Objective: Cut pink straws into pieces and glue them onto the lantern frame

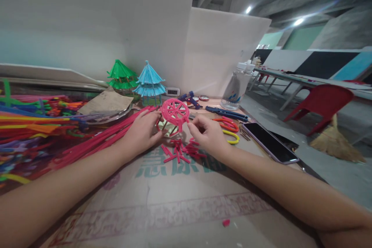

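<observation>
A round pink spoked piece point(175, 111) stands on thin sticks above a small base, between my two hands. My left hand point(143, 130) is closed at its left side, fingers against the piece and its sticks. On the other side, my right hand point(205, 131) pinches near a short pink strip hanging from the rim; whatever is between its fingertips is too small to make out. Short cut pink pieces point(177, 153) lie scattered on the cardboard below. Long pink strips point(95, 137) run beside and under my left hand.
Green point(120, 73) and blue point(149, 79) pagoda models stand behind, near a glue gun point(191, 99). Colourful strips point(31, 124) fill the left. On the right are a bottle point(235, 89), a cutter point(226, 114), yellow-handled scissors point(232, 137) and a phone point(270, 142).
</observation>
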The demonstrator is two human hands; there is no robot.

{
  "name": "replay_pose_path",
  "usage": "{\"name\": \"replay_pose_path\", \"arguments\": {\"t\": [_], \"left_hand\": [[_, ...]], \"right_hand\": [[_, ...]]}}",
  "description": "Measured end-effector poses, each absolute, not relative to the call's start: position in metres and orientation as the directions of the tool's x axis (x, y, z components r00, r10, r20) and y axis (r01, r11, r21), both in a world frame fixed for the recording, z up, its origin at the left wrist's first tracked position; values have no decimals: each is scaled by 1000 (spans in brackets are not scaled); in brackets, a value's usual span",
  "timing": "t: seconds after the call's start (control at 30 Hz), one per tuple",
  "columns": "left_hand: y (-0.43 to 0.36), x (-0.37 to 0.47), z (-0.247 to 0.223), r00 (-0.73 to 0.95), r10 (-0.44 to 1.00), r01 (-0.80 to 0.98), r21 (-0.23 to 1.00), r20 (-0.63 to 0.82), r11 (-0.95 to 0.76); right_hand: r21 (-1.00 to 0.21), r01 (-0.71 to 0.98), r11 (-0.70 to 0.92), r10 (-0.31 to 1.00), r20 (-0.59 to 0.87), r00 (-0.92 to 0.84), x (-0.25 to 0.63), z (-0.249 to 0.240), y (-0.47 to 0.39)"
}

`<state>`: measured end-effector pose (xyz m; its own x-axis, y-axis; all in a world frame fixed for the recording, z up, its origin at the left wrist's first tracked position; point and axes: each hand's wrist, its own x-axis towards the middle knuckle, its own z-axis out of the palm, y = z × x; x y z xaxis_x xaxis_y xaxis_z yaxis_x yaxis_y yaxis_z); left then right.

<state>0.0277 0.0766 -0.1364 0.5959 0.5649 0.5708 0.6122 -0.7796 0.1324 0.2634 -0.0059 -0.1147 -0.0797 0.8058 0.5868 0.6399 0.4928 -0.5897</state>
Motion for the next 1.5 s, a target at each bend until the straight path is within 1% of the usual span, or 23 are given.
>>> {"name": "replay_pose_path", "arguments": {"t": [0.43,0.57,0.67,0.73,0.8,0.9,1.0,1.1,1.3,1.5], "left_hand": [[77,27,-137,587,554,592,154,590,-791],[76,28,-135,590,563,594,160,579,-788],[75,28,-135,593,568,601,156,570,-784],[74,29,-135,589,581,604,172,561,-778],[75,28,-135,583,596,593,213,551,-777],[76,28,-136,579,611,549,297,540,-781],[77,28,-138,581,618,519,343,530,-783],[77,27,-138,600,604,505,336,525,-795],[75,29,-136,616,567,480,310,547,-820],[76,29,-136,633,550,476,286,546,-832]], "right_hand": [[-580,686,439,836,544,-75,264,-115,-4],[-556,719,418,845,528,-84,264,-117,-5],[-534,722,440,825,558,-90,268,-120,-5],[-508,712,485,789,605,-106,272,-120,-5],[-444,703,555,727,670,-150,276,-118,-4],[-267,691,671,609,730,-309,282,-113,-3],[-64,678,733,502,724,-474,285,-108,0],[63,698,714,467,700,-541,284,-103,1],[172,731,660,514,607,-606,285,-93,-1],[215,734,645,470,645,-603,286,-91,-1]]}}
